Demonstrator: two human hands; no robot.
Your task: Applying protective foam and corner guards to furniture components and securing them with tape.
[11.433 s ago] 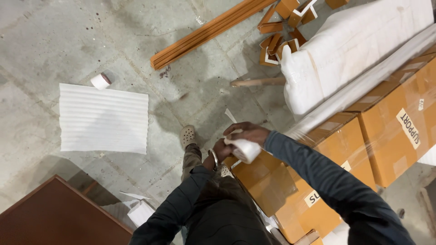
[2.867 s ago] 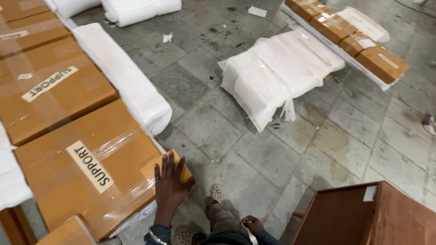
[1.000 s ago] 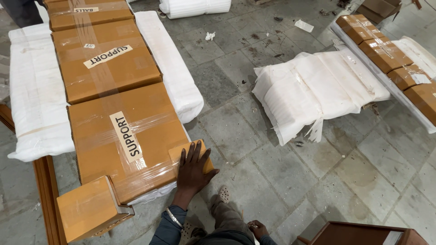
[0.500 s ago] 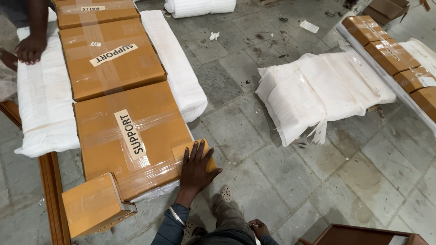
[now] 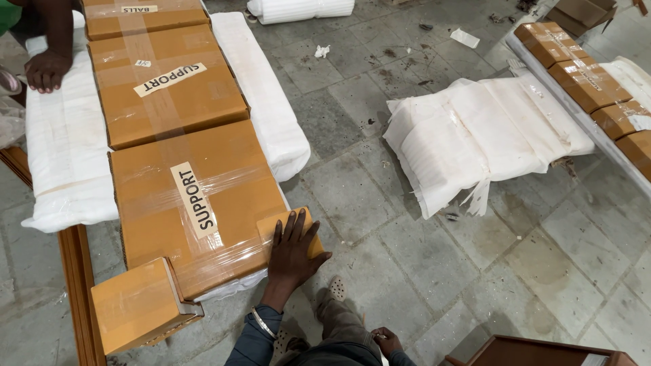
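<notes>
My left hand (image 5: 293, 252) lies flat, fingers spread, on a small brown cardboard corner piece (image 5: 306, 222) at the near right corner of a large plastic-wrapped cardboard box (image 5: 196, 203). That box is the nearest in a row of similar boxes (image 5: 166, 88) lying on white foam wrap (image 5: 68, 156). My right hand (image 5: 385, 340) is low at the frame's bottom by my knee, fingers curled; what it holds, if anything, is hidden.
A co-worker's hand (image 5: 46, 70) rests on the foam at the far left. A small cardboard box (image 5: 135, 305) and a wooden rail (image 5: 78, 285) lie left of me. A bundle of white foam sheets (image 5: 481, 135) and another row of boxes (image 5: 590, 81) are to the right.
My left hand stays pressed on the box corner. The co-worker's hand has come into view at the top left, and the view has shifted slightly.
</notes>
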